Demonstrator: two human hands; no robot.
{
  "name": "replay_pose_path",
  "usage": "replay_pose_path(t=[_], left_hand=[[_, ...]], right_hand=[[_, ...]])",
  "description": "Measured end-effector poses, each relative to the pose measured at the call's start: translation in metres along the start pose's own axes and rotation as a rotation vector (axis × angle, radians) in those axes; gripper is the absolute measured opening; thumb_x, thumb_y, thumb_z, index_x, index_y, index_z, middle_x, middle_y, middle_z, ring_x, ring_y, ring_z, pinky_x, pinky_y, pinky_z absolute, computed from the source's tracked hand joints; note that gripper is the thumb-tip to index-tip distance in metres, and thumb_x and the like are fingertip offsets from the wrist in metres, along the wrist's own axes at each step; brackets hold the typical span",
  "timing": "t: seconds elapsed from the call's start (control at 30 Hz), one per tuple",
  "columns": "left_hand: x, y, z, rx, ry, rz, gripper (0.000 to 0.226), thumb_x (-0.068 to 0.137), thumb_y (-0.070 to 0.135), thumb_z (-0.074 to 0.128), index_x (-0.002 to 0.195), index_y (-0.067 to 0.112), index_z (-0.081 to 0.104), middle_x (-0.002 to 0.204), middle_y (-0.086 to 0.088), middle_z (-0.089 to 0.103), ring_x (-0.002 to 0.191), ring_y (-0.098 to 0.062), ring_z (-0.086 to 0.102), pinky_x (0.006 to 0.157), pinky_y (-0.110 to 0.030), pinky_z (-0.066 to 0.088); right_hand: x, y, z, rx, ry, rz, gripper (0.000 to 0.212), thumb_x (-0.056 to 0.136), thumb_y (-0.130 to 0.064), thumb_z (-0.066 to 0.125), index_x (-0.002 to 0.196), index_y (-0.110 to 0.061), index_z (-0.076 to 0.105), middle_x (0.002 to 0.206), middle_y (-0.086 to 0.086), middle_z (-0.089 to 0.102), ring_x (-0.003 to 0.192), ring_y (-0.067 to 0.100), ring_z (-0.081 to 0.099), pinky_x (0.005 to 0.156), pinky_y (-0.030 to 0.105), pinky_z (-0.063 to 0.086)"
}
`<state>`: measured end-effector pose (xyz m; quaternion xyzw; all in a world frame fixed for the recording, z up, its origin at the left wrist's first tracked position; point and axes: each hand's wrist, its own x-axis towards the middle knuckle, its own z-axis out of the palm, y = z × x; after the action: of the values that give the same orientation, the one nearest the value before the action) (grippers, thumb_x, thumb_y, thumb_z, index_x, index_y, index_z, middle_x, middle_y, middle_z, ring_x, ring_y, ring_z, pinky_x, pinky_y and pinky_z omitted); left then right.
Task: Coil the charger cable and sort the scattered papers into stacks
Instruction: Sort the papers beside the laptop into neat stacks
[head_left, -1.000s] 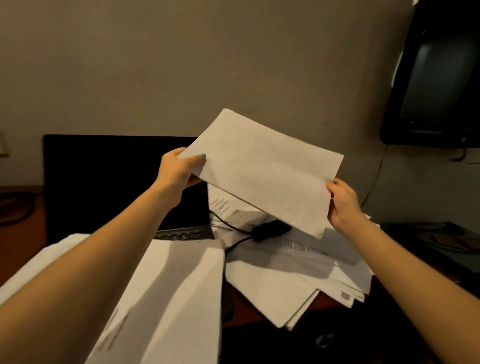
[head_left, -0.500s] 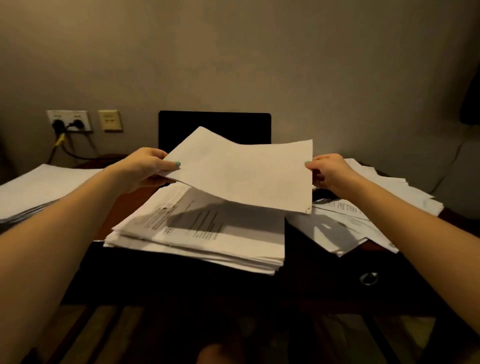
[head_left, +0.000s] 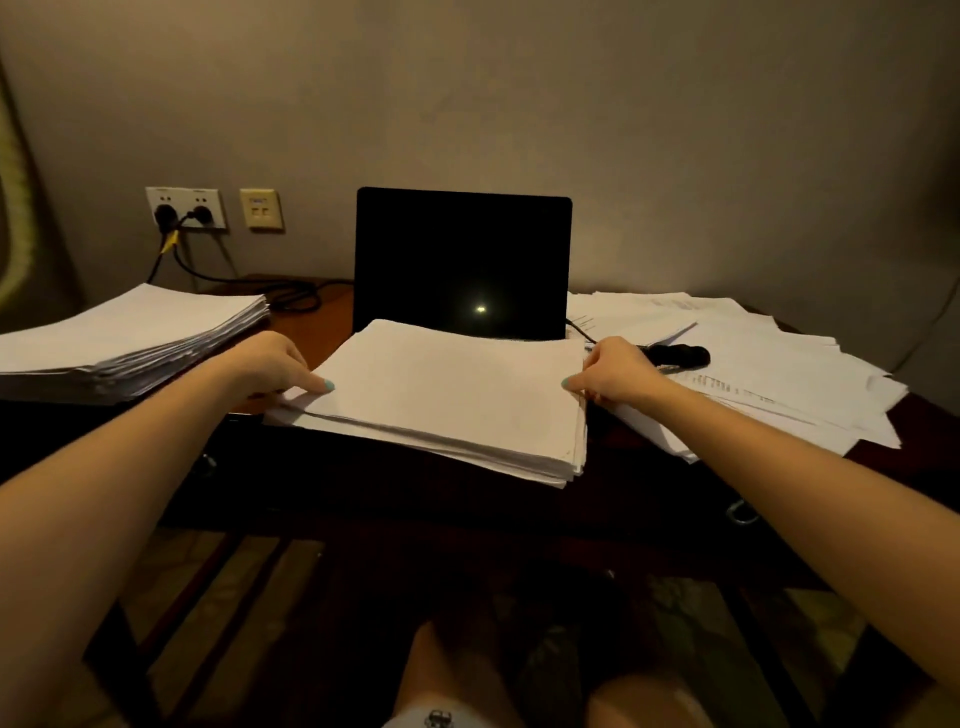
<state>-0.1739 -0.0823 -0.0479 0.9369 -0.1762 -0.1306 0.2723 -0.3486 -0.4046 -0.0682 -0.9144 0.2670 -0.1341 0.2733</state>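
**Both hands on the middle stack of papers**

A dim room with a plain beige wall; a dark wooden surface (head_left: 322, 312) runs along it, lit warmly from above.

The left hand (head_left: 270, 364) grips the left edge of the middle stack (head_left: 447, 400), thumb laid flat on the top sheet and fingers curled under the edge. The right hand (head_left: 613, 371) mirrors it on the right edge, thumb on top, fingers closed down around the side. The stack sits square in front of an open laptop (head_left: 462, 260) whose screen is black save for one small reflected light.

Outward from the hands, there are three groups of paper in all. A second, thick stack (head_left: 124, 338) lies at the far left, fairly even. To the right, loose papers (head_left: 769, 374) are fanned untidily, overlapping one another. On them, just beyond the right hand, rests the black charger brick (head_left: 680, 356), its cable (head_left: 576, 330) leading toward the laptop, uncoiled.

On the wall sit two plates: a double socket (head_left: 186, 208) with two plugs in it, and a smaller beige port plate (head_left: 261, 209). Dark cords (head_left: 291, 299) trail from the socket across the surface.
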Motion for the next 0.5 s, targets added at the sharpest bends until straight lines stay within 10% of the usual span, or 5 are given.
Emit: replay_pose_path(t=[0.27, 0.5], left_hand=[[0.029, 0.083, 0.035, 0.015, 0.371, 0.480, 0.031, 0.087, 0.031, 0.069, 0.109, 0.009, 0.065, 0.104, -0.009, 0.065, 0.099, -0.027, 0.059, 0.082, -0.041, 0.048], [0.056, 0.218, 0.122, -0.030, 0.340, 0.757, 0.020, 0.093, 0.027, 0.062, 0.100, 0.010, 0.070, 0.097, -0.006, 0.068, 0.088, -0.021, 0.062, 0.083, -0.039, 0.053]], right_hand=[[0.027, 0.028, -0.033, -0.096, 0.289, -0.018, 0.039, 0.089, -0.039, 0.062, 0.113, -0.008, 0.054, 0.109, 0.010, 0.058, 0.099, 0.032, 0.056, 0.077, 0.036, 0.044], [0.065, 0.103, -0.084, -0.046, 0.342, 0.160, 0.027, 0.092, -0.023, 0.057, 0.092, 0.002, 0.067, 0.092, 0.016, 0.066, 0.086, 0.034, 0.062, 0.076, 0.041, 0.051]])
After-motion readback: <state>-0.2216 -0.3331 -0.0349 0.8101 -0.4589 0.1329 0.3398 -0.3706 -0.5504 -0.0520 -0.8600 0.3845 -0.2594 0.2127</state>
